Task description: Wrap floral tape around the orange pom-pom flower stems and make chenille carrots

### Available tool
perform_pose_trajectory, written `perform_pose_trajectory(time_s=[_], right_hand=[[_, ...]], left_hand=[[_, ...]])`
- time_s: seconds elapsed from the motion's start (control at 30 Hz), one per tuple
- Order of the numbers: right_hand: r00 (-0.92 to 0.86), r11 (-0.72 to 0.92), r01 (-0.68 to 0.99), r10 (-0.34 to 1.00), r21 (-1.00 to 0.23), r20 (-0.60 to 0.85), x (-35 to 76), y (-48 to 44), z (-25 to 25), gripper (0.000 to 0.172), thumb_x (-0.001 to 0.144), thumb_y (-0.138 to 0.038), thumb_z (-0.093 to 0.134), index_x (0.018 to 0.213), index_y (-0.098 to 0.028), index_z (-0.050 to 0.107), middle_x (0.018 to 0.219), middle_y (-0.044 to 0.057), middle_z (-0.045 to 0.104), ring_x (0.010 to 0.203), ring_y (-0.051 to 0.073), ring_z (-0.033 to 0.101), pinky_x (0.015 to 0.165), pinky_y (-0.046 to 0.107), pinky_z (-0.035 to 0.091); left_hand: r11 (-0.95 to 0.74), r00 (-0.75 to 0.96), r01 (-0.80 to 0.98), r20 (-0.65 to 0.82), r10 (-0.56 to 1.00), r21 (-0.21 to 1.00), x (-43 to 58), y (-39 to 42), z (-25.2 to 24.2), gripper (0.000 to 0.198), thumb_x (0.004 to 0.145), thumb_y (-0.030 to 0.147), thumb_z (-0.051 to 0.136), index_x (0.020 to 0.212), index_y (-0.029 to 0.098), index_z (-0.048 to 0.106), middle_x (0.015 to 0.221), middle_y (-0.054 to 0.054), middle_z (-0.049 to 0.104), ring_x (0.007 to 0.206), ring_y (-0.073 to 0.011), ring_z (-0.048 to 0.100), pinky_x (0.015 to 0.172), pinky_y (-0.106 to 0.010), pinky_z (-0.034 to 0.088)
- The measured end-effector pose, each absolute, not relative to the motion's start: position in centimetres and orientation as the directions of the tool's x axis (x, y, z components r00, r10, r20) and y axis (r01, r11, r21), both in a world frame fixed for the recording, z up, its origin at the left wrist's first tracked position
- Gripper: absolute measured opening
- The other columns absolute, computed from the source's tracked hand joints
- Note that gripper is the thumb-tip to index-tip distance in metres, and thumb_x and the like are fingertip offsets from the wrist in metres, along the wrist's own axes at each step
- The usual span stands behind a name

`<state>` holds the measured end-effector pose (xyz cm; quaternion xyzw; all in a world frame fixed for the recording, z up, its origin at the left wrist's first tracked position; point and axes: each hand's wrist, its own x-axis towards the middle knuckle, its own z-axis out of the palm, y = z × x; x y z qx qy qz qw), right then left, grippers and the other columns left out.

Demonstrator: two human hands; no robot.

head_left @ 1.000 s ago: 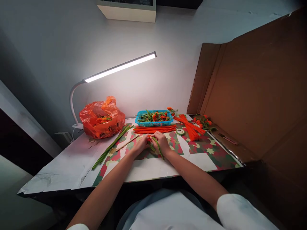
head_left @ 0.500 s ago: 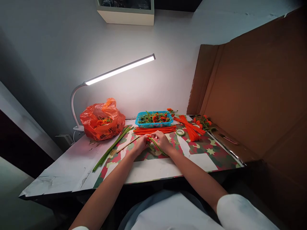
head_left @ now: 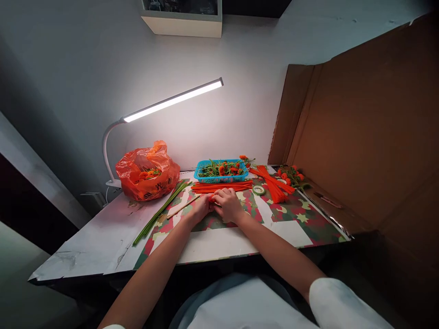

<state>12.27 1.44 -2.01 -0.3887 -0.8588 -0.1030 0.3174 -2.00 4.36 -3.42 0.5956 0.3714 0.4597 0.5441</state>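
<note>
My left hand (head_left: 200, 208) and my right hand (head_left: 229, 204) meet over the middle of the table. An orange flower (head_left: 211, 199) shows only as a small patch between them, and the fingers of both hands are closed round it. My right hand's back covers most of it, and no green stem shows there now. Just behind lies a bundle of red-orange pipe cleaners (head_left: 222, 186). A thin wooden stick (head_left: 183, 207) lies left of my left hand. To the right rests a roll of green tape (head_left: 258, 190).
A blue basket (head_left: 221, 178) of orange flowers stands behind the bundle. At left are green stems (head_left: 159, 214) and a red plastic bag (head_left: 147, 173) under a lit lamp (head_left: 173, 100). More orange strands (head_left: 272, 185) lie right, near loose flowers (head_left: 290, 175) and a cardboard wall (head_left: 360, 128).
My right hand has turned and closed over the flower, its fingers now bent down. The green stems that showed beneath the hands are hidden. My left hand has barely moved.
</note>
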Motion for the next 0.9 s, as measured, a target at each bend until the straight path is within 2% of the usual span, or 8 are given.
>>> perform_pose_trajectory(time_s=[0.1, 0.23, 0.37, 0.57, 0.67, 0.77, 0.9], right_hand=[[-0.468, 0.66, 0.748, 0.599, -0.069, 0.65, 12.7, 1.9, -2.2, 0.009, 0.085, -0.024, 0.061, 0.089, -0.021, 0.067, 0.103, 0.007, 0.068, 0.095, 0.024, 0.052, 0.082, 0.04, 0.031], [-0.464, 0.667, 0.744, 0.571, -0.052, 0.677, 13.3, 2.2, -2.2, 0.013, 0.089, -0.025, 0.057, 0.087, -0.02, 0.068, 0.103, 0.006, 0.07, 0.094, 0.023, 0.053, 0.084, 0.04, 0.031], [-0.486, 0.67, 0.742, 0.558, -0.02, 0.672, 13.4, 2.1, -2.2, 0.014, 0.091, -0.023, 0.055, 0.087, -0.02, 0.068, 0.105, 0.006, 0.07, 0.095, 0.023, 0.053, 0.087, 0.041, 0.03], [-0.537, 0.66, 0.748, 0.54, 0.069, 0.648, 13.6, 2.4, -2.3, 0.015, 0.092, -0.018, 0.051, 0.092, -0.02, 0.066, 0.103, 0.007, 0.07, 0.096, 0.023, 0.053, 0.092, 0.044, 0.028], [-0.591, 0.669, 0.729, 0.507, 0.145, 0.627, 13.8, 2.6, -2.4, 0.017, 0.093, -0.014, 0.049, 0.089, -0.019, 0.065, 0.103, 0.006, 0.069, 0.096, 0.021, 0.054, 0.094, 0.042, 0.028], [-0.639, 0.662, 0.719, 0.51, 0.211, 0.577, 14.1, 2.6, -2.3, 0.019, 0.093, -0.012, 0.047, 0.087, -0.018, 0.063, 0.092, 0.005, 0.069, 0.088, 0.019, 0.055, 0.091, 0.039, 0.029], [-0.644, 0.64, 0.733, 0.544, 0.23, 0.538, 14.2, 2.5, -2.1, 0.019, 0.094, -0.013, 0.046, 0.085, -0.017, 0.062, 0.082, 0.003, 0.068, 0.078, 0.017, 0.054, 0.089, 0.036, 0.029]], left_hand=[[-0.104, 0.328, -0.094, 0.129, 0.936, 0.99, -2.1, 4.4, -3.7, 0.017, 0.073, 0.034, 0.056, 0.067, 0.019, 0.052, 0.058, 0.004, 0.046, 0.048, -0.0087, 0.04, 0.046, -0.022, 0.033], [-0.099, 0.354, -0.088, 0.124, 0.927, 0.991, -2.7, 4.3, -3.8, 0.02, 0.073, 0.036, 0.061, 0.079, 0.017, 0.057, 0.058, 0.006, 0.044, 0.048, -0.0071, 0.039, 0.046, -0.02, 0.03], [-0.103, 0.382, -0.007, 0.098, 0.919, 0.995, -3.3, 4.1, -3.6, 0.026, 0.076, 0.039, 0.062, 0.088, 0.016, 0.061, 0.054, 0.007, 0.043, 0.044, -0.0066, 0.034, 0.042, -0.019, 0.023], [-0.157, 0.405, 0.101, 0.103, 0.908, 0.982, -3.4, 3.7, -3.0, 0.027, 0.073, 0.039, 0.065, 0.086, 0.015, 0.062, 0.057, 0.006, 0.044, 0.046, -0.0069, 0.032, 0.043, -0.02, 0.021], [-0.166, 0.428, 0.146, 0.089, 0.899, 0.975, -3.5, 3.5, -2.6, 0.026, 0.073, 0.038, 0.063, 0.085, 0.015, 0.061, 0.054, 0.007, 0.041, 0.045, -0.0066, 0.029, 0.043, -0.02, 0.02], [-0.166, 0.449, 0.184, 0.068, 0.891, 0.969, -3.6, 3.2, -2.1, 0.024, 0.073, 0.037, 0.062, 0.079, 0.014, 0.06, 0.053, 0.008, 0.039, 0.044, -0.0064, 0.029, 0.042, -0.02, 0.019], [-0.184, 0.459, 0.205, 0.072, 0.886, 0.961, -3.5, 3.2, -2.0, 0.025, 0.07, 0.037, 0.064, 0.079, 0.014, 0.061, 0.056, 0.006, 0.044, 0.046, -0.0063, 0.032, 0.043, -0.019, 0.022]])
